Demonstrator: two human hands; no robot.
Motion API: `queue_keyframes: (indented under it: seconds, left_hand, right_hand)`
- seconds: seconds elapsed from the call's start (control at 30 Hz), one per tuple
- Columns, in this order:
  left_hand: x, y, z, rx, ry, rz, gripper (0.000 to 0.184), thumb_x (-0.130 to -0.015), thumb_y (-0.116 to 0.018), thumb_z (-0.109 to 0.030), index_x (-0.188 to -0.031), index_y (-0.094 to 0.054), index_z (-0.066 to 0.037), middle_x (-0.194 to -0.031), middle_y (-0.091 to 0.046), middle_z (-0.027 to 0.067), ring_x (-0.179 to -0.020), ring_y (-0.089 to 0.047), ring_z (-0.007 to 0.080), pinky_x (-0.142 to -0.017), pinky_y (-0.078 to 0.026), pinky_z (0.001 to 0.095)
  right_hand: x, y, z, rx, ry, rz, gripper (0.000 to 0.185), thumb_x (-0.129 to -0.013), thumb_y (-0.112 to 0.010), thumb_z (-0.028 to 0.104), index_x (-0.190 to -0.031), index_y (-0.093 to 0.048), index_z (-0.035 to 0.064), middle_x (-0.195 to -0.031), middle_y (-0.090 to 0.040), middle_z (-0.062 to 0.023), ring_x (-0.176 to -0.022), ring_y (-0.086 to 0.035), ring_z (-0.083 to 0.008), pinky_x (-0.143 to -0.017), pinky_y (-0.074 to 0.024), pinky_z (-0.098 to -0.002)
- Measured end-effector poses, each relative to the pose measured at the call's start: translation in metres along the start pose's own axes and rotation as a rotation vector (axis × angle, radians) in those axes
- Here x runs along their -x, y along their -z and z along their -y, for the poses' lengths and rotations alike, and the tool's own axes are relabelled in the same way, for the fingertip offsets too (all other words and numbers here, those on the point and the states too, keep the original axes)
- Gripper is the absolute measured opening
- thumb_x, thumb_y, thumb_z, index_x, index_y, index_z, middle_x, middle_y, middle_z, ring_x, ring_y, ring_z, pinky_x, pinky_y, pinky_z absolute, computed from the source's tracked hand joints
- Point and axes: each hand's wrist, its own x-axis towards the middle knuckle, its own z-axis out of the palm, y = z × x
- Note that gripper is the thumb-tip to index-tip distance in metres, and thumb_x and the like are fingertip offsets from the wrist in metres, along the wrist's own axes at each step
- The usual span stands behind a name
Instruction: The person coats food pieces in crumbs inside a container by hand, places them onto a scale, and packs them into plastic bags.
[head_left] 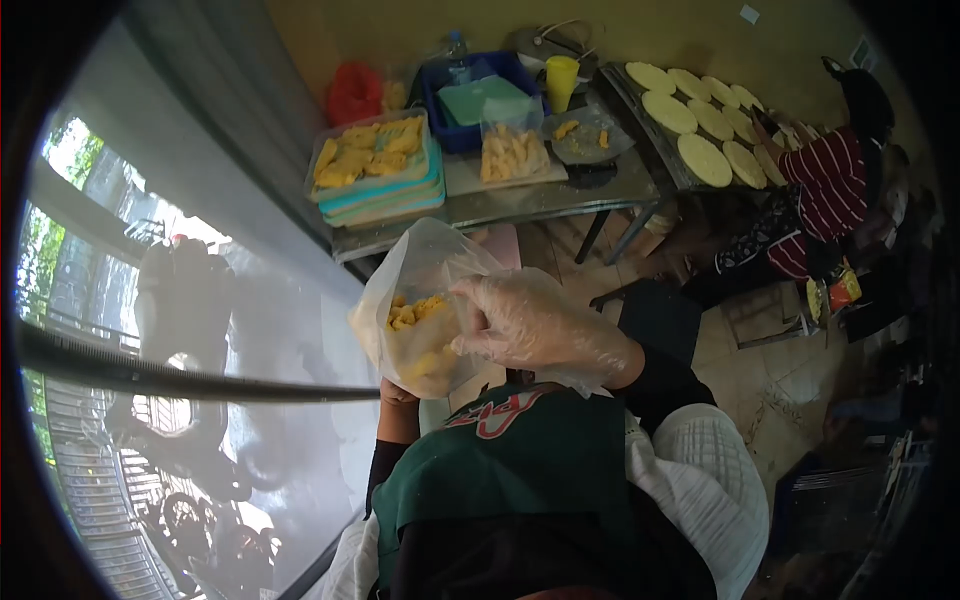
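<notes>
A clear plastic bag (372, 322) with yellow-orange crumbly pieces (416, 312) inside is held up in front of my chest, its mouth spread wide. My right hand (540, 325), in a thin transparent glove, has its fingers and thumb closed on the bag's right edge. Below and behind the bag, only a small part of my left hand (398, 392) shows. It supports the bag from underneath, with most of its fingers hidden.
Ahead, a metal table (480, 207) bears stacked trays of yellow pieces (370, 150), a filled bag (513, 153), a blue bin (432, 80) and a yellow cup (561, 82). Flat rounds (704, 160) lie on a griddle beside a person in a striped shirt (828, 182). A curtain hangs left.
</notes>
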Motion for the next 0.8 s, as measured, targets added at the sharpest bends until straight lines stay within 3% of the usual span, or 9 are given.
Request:
queue_keyframes:
  seconds: [0.1,0.13,0.2,0.3,0.4,0.5,0.57,0.67,0.8]
  left_hand:
    - [-0.052,-0.012,0.012,0.073,0.025,-0.039,0.103,-0.064,-0.081,-0.038,-0.144,-0.021,-0.013,-0.143,-0.033,0.0132,-0.130,-0.035,0.0337,-0.106,-0.033,0.0508]
    - [-0.061,-0.014,0.015,0.099,0.044,-0.068,0.105,-0.063,-0.082,-0.037,-0.144,-0.021,-0.013,-0.143,-0.033,0.0129,-0.130,-0.035,0.0335,-0.106,-0.032,0.0512]
    - [-0.085,0.000,0.028,0.011,0.043,0.098,0.078,-0.082,-0.060,-0.048,-0.143,-0.024,-0.013,-0.142,-0.034,0.0150,-0.130,-0.035,0.0346,-0.107,-0.031,0.0508]
    - [-0.121,0.012,0.044,0.051,0.140,0.086,0.076,-0.082,-0.060,-0.049,-0.140,-0.030,-0.010,-0.140,-0.036,0.0170,-0.127,-0.039,0.0359,-0.105,-0.034,0.0499]
    - [-0.159,0.023,0.057,0.094,0.263,-0.009,0.075,-0.084,-0.055,-0.052,-0.140,-0.030,-0.008,-0.140,-0.037,0.0179,-0.126,-0.040,0.0365,-0.105,-0.034,0.0488]
    - [-0.196,0.034,0.076,0.088,0.325,-0.133,0.077,-0.083,-0.053,-0.055,-0.139,-0.031,-0.006,-0.139,-0.039,0.0184,-0.125,-0.041,0.0364,-0.106,-0.034,0.0484]
    - [-0.230,0.030,0.078,0.223,0.325,-0.042,0.080,-0.079,-0.060,-0.049,-0.140,-0.030,-0.007,-0.138,-0.039,0.0181,-0.126,-0.040,0.0356,-0.106,-0.033,0.0492]
    - [-0.276,0.004,0.069,0.536,0.312,0.302,0.085,-0.072,-0.070,-0.036,-0.141,-0.028,-0.008,-0.138,-0.040,0.0178,-0.128,-0.039,0.0345,-0.106,-0.032,0.0505]
    - [-0.318,0.021,0.067,0.439,0.322,0.230,0.084,-0.072,-0.069,-0.035,-0.141,-0.029,-0.007,-0.138,-0.041,0.0178,-0.127,-0.040,0.0345,-0.106,-0.033,0.0504]
  right_hand:
    - [-0.020,0.039,-0.026,-0.088,-0.067,0.125,0.032,-0.079,-0.066,0.019,-0.103,-0.058,-0.0002,-0.073,-0.062,-0.0081,-0.080,-0.062,-0.0254,-0.076,-0.0479,-0.0385]
    - [-0.026,0.042,-0.039,0.042,0.088,0.081,0.032,-0.078,-0.065,0.018,-0.104,-0.058,0.0010,-0.077,-0.062,-0.0080,-0.081,-0.062,-0.0249,-0.077,-0.0477,-0.0384]
    - [-0.036,0.045,-0.064,0.311,0.399,-0.006,0.032,-0.077,-0.065,0.016,-0.106,-0.058,0.0035,-0.083,-0.061,-0.0080,-0.085,-0.060,-0.0237,-0.079,-0.0472,-0.0382]
    - [-0.035,0.068,-0.076,0.476,0.620,-0.253,0.033,-0.075,-0.064,0.016,-0.106,-0.057,0.0065,-0.097,-0.057,-0.0080,-0.096,-0.056,-0.0245,-0.084,-0.0455,-0.0404]
    - [-0.046,0.067,-0.123,0.400,0.602,-0.149,0.036,-0.083,-0.060,0.031,-0.112,-0.055,0.0104,-0.106,-0.060,-0.0046,-0.104,-0.055,-0.0249,-0.093,-0.0392,-0.0407]
    - [-0.063,0.101,-0.121,0.203,0.567,-0.105,0.045,-0.086,-0.058,0.033,-0.124,-0.049,0.0093,-0.107,-0.059,-0.0096,-0.102,-0.056,-0.0279,-0.093,-0.0411,-0.0420]
    - [-0.084,0.122,-0.124,0.210,0.535,-0.043,0.045,-0.087,-0.058,0.032,-0.124,-0.049,0.0085,-0.107,-0.059,-0.0102,-0.101,-0.057,-0.0287,-0.092,-0.0422,-0.0421]
    - [-0.104,0.149,-0.134,0.221,0.444,0.061,0.045,-0.088,-0.058,0.031,-0.125,-0.049,0.0073,-0.107,-0.058,-0.0110,-0.098,-0.057,-0.0300,-0.090,-0.0439,-0.0422]
    - [-0.137,0.187,-0.152,0.093,0.625,-0.140,0.030,-0.083,-0.058,0.016,-0.110,-0.059,0.0025,-0.094,-0.063,-0.0112,-0.086,-0.061,-0.0271,-0.077,-0.0488,-0.0375]
